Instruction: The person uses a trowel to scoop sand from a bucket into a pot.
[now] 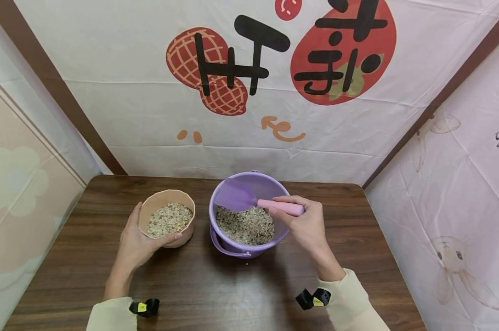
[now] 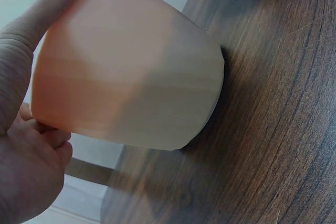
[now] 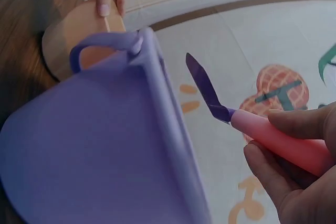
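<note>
A beige pot (image 1: 186, 235) with gravel (image 1: 170, 219) inside stands upright at the left of the table. My left hand (image 1: 134, 242) grips it round the side, thumb toward the front; the left wrist view shows the pot wall (image 2: 126, 66) close up. To its right is a purple bucket (image 1: 254, 252) holding darker gravel (image 1: 245, 225), its handle hanging down at the front. My right hand (image 1: 309, 225) holds a toy shovel by its pink handle (image 3: 278, 137). The shovel's purple blade (image 1: 235, 195) is above the bucket's opening, and no gravel shows on it.
The brown wooden table (image 1: 233, 294) backs onto a white printed cloth (image 1: 150, 156). More printed cloth (image 1: 452, 220) hangs at the right side. A tiny light speck lies on the wood in front of the bucket.
</note>
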Motion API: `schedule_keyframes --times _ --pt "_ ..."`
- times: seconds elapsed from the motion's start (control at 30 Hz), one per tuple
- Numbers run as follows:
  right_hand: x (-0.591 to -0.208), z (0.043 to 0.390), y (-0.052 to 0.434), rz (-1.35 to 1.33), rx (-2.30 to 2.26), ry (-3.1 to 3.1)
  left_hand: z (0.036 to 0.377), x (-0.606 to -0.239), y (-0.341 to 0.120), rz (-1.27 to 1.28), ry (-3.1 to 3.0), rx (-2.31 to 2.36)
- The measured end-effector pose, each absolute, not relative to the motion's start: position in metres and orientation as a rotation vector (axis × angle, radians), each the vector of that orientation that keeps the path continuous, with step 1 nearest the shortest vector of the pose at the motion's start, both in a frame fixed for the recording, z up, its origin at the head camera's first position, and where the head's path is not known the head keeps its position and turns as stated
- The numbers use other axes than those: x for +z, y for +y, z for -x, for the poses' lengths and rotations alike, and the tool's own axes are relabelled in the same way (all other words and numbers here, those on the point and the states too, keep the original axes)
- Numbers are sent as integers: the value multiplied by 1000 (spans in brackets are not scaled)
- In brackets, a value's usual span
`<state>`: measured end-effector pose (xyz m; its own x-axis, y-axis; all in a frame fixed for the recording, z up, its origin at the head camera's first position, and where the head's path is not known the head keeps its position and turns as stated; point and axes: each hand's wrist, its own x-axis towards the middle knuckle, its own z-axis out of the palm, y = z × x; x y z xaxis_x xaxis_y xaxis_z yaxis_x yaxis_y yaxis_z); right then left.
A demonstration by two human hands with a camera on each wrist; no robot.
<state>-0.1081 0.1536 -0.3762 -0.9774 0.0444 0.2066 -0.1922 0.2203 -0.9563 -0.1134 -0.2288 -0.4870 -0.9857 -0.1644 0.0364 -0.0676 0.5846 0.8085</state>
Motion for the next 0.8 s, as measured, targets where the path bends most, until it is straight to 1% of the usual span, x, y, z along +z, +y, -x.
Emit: schedule_keyframes --times 0.37,0.8 --pt "-398 97 181 17 1923 -2245 113 -486 -229 -198 -2708 -1368" --pt "-412 96 191 22 1974 -2192 113 -484 -228 -148 -2711 -1325"
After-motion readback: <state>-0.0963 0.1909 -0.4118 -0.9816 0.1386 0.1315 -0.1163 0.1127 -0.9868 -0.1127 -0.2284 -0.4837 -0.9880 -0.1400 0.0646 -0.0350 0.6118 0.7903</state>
